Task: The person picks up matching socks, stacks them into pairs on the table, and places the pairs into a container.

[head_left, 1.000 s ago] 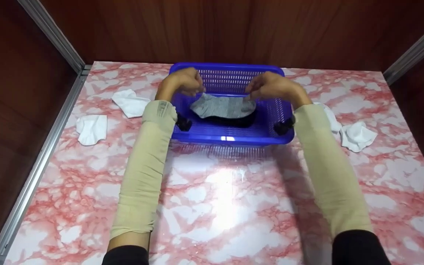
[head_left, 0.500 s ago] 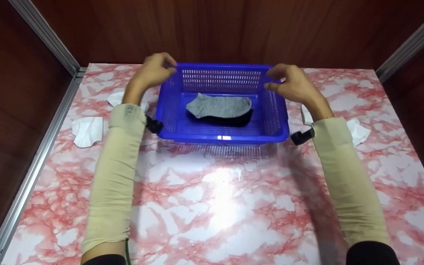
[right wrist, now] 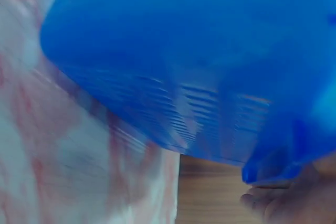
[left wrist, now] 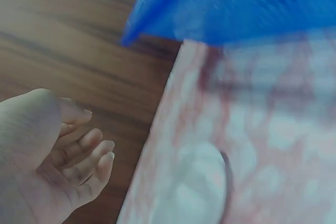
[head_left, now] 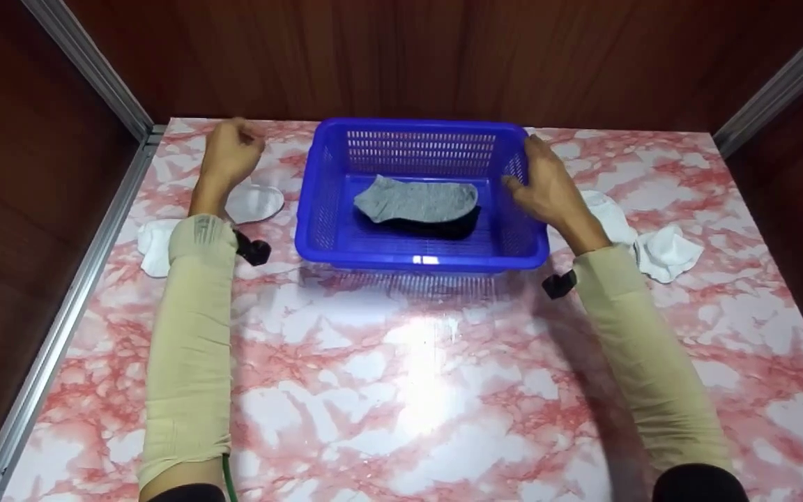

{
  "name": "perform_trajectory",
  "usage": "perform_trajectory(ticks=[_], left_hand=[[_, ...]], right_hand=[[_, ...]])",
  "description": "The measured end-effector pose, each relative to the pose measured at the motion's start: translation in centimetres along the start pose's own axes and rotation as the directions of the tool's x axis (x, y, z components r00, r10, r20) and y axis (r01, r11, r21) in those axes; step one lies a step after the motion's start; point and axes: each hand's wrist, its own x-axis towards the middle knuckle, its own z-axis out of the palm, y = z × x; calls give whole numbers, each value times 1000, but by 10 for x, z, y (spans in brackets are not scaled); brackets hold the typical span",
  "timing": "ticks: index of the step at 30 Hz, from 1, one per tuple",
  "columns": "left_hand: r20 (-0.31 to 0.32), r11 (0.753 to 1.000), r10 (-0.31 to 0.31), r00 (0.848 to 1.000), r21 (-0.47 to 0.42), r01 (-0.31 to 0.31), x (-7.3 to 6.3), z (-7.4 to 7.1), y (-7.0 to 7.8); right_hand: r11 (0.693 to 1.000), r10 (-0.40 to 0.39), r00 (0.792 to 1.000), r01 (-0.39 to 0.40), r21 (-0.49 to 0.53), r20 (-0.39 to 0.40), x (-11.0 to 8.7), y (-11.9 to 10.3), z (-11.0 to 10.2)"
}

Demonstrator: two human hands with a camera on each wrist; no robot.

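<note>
Steadying, by the look of things, a deep blue, rectangular basket of slotted plastic (head_left: 366, 259) at the upper centre of the head view: probably the step in hand. Gripped at the right rim by the right hand (head_left: 548, 185), thumb toward the inside, other fingers partly hidden along the outer edge; cannot tell how tightly. Open at the top, with the long axis running left to right across the frame.

Inside, near the middle, a grey, flat sock of knitted fabric (head_left: 419, 202), long axis likewise left to right, peaked end toward the left, rounded end toward the right. Partly covered beneath, a black, flat fabric piece (head_left: 470, 226).

Toward the upper left of the frame, apart from the basket, the left hand (head_left: 231, 153), fingers loosely bent, pinching nothing. Just beside, a white, rounded fabric piece (head_left: 255, 203) on the glossy, red-and-white marbled tabletop (head_left: 346, 390). Farther out, more white, crumpled fabric pieces (head_left: 666, 251) at the right.

For any level lift, would seem to call for a matching left-hand hold on the opposite rim; with one side held only, likely to tip.
</note>
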Motion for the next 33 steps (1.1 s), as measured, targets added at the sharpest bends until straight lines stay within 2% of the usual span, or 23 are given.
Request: perform_trajectory(ticks=[5,11,14,18,24,29,33], left_hand=[[57,997,-60,997,48,57,-5,1,-25],[99,986,-125,987,120,112,-13,4,-46],[137,972,-194,971,161,172,-16,5,-53],[166,955,-254,953,201,219,-18,9,-59],[159,941,-266,951,255,221,-22,13,-68],[122,953,-202,972,251,167,-22,11,-74],[72,965,-183,980,202,165,-22,11,-78]], right_hand=[[1000,8,1000,-8,-27,4,-1,-1,11],[999,-13,1000,13,-38,-11,-1,1,17],[999,-8,1000,8,-38,-8,-2,2,18],[999,7,1000,-8,-34,-12,-2,2,18],[1000,18,1000,-19,-25,-14,-2,2,18],[1000,11,1000,-12,-16,-19,-3,3,18],[1000,13,1000,-13,-14,-20,-3,4,19]])
